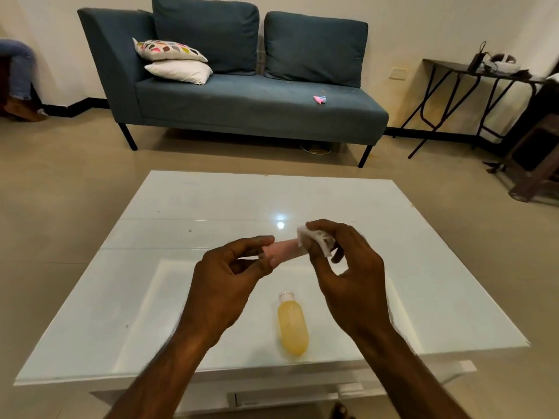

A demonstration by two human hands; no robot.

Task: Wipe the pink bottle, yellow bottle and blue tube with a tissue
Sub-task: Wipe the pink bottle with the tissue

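Two bare forearms reach in from the near edge over a white glossy table [181, 213]. Nearest on the table lies one yellow bottle [292, 326] on its side, white cap pointing away, between the two wrists and touching neither. Above it, held off the table, is one pink bottle [282, 248], lying roughly level. The left hand [225, 276] pinches its left end, fingers [257, 240] curled closed around it with the thumb below. The right hand [348, 267] has its fingers [320, 226] closed on one crumpled white tissue [316, 243], pressed against the right end of the pink bottle. No blue tube shows on the table. A bright spot of reflected light sits on the table just beyond the hands. Farther off, across tan floor, stands one blue-grey sofa [242, 107] with two back cushions, and two small pillows stacked at its left end, one patterned [169, 50] on one white [178, 71]. One small pink and blue item [320, 99] lies on the seat; what it is cannot be told. At right stands one dark folding side table [453, 95] with gear on top.
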